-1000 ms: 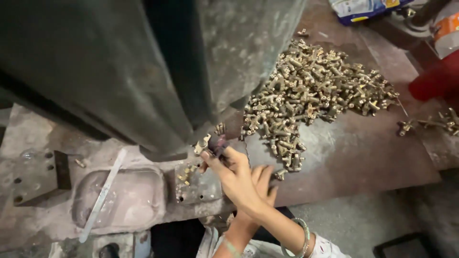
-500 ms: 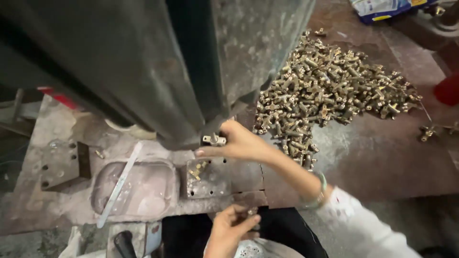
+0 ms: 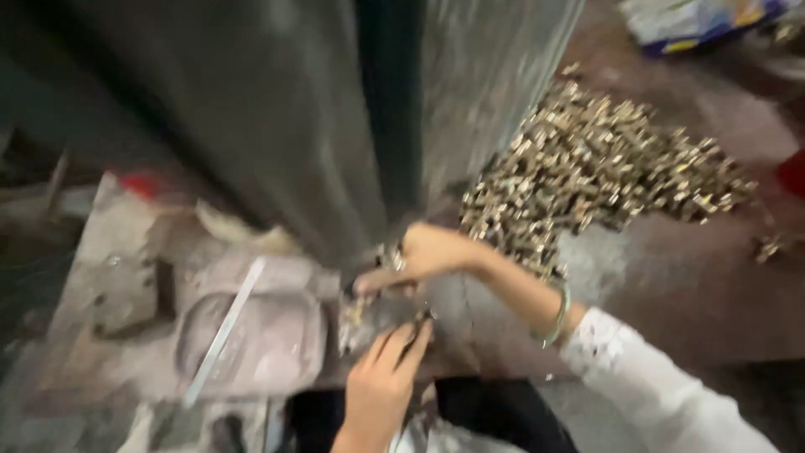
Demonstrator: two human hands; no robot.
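Observation:
My right hand [image 3: 429, 254], with a white sleeve and a green bangle on its wrist, reaches under the big grey press column [image 3: 335, 109]. Its fingers pinch what looks like a small brass fitting [image 3: 388, 260] just above the metal die block [image 3: 369, 317]. Coming up from below, my left hand [image 3: 379, 387] has its fingertips at the near edge of the die. A thin dark piece [image 3: 416, 325] shows between its fingers. The picture is blurred by motion.
A large pile of brass fittings [image 3: 604, 168] lies on the rusty plate [image 3: 671, 277] to the right. A grey oval dish [image 3: 251, 340] with a white strip [image 3: 222, 331] across it sits left of the die. A blue and white package [image 3: 696, 21] lies far right.
My right hand has brought the brass fitting from the pile's edge in under the press. My left hand has come up from my lap to the die. The camera has swung.

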